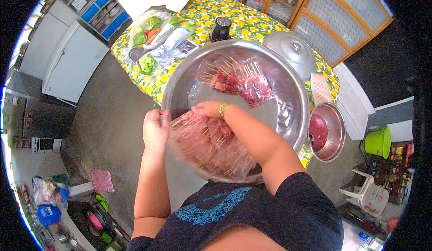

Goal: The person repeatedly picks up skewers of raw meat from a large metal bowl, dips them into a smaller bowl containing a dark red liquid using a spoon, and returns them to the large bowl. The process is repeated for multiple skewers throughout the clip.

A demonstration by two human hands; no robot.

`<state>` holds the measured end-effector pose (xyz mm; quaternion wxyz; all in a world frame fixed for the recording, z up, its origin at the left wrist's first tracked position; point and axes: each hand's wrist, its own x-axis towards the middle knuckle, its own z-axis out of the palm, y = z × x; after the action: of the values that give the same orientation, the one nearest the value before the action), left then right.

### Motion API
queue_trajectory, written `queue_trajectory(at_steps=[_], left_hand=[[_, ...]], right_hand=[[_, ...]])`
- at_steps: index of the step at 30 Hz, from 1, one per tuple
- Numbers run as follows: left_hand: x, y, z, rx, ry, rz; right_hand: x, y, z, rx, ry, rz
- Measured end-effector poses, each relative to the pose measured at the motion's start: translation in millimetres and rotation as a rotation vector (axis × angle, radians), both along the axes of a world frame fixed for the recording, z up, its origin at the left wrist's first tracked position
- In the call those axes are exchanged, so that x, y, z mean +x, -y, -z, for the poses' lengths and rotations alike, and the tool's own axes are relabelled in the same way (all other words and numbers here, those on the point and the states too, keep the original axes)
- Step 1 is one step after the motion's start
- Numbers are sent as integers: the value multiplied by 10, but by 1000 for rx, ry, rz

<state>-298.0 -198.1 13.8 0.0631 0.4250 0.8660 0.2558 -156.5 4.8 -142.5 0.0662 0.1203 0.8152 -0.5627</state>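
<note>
Before me stands a large round metal basin (236, 45) holding raw meat skewers in clear plastic bags. At its left rim, my left hand (156, 129) pinches the left edge of a clear plastic bag of meat skewers (185, 120). My right hand (209, 109), with gold-coloured bangles at the wrist, reaches across from the right and grips the same bag's upper edge. A blurred heap of bagged skewers (219, 153) fills the near side of the basin. Toward the far side lie two more bunches of skewers (258, 89), their wooden sticks pointing away from me.
The table has a lemon-print tablecloth (246, 24). Vegetables (146, 63) and a black cup-like container (221, 29) stand at the back, a metal lid (288, 50) back right. A smaller metal bowl (334, 143) with red meat sits right, past it a green bucket (377, 143).
</note>
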Motion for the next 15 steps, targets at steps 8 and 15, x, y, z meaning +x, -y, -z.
queue_trajectory(at_steps=[8, 15], left_hand=[[106, -216, 91, 40, 59, 342], [288, -219, 74, 13, 119, 391]], right_hand=[[277, -712, 145, 248, 93, 322], [350, -718, -298, 625, 69, 339]])
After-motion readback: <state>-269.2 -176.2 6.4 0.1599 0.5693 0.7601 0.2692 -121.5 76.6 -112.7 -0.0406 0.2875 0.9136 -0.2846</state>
